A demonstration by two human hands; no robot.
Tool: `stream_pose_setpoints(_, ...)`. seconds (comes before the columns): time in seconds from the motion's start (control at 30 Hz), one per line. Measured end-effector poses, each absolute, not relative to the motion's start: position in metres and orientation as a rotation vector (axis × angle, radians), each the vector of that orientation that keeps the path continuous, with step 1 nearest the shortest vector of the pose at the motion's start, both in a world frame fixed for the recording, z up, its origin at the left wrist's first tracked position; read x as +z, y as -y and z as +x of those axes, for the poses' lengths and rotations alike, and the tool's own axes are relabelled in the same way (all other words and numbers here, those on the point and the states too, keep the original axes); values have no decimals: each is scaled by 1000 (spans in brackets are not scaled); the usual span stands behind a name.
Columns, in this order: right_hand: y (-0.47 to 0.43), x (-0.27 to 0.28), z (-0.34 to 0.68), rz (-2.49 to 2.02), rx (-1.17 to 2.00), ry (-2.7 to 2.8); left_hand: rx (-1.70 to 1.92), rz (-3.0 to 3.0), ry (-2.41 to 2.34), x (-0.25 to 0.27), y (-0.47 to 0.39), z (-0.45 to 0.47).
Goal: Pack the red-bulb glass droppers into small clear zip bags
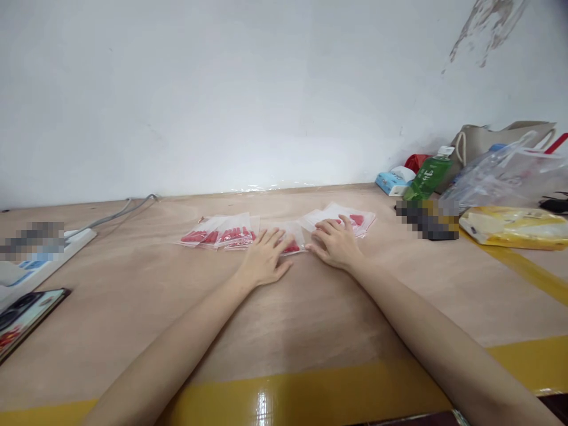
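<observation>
Several clear plastic bags [235, 232] with small red pieces inside lie overlapping in a row on the table [146, 307]. My left hand [265, 258] rests palm down with fingers spread, its fingertips over the bags at the middle. To the right, my right hand [336, 241] lies open on another group of bags [361, 220], fingers apart and slightly bent. Between the hands a bag [294, 236] with red pieces is partly covered by my left fingers. What lies under both palms is hidden.
At right stand a green bottle [429, 176], a blue tissue pack [392, 183], a yellow package [515, 226] and a clear plastic bag [497, 171]. On the left are a white power strip [75, 241] with a cable and a phone [31, 313]. A white wall [222, 100] rises behind.
</observation>
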State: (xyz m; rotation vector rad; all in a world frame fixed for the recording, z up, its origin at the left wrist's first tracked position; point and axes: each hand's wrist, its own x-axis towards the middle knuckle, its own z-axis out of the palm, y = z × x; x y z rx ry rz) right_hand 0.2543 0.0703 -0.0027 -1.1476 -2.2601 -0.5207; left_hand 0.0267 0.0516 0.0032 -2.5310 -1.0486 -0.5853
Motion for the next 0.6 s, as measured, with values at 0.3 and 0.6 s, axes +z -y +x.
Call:
stream_pose_setpoints(0.3, -75, -8, 256, -1324, -475, 2272, -403, -2450, 1246, 1, -96, 12)
stream_pose_setpoints(0.6, -61, -8, 213, -1097, -155, 2454, -259, -2488, 1536, -2, -79, -40)
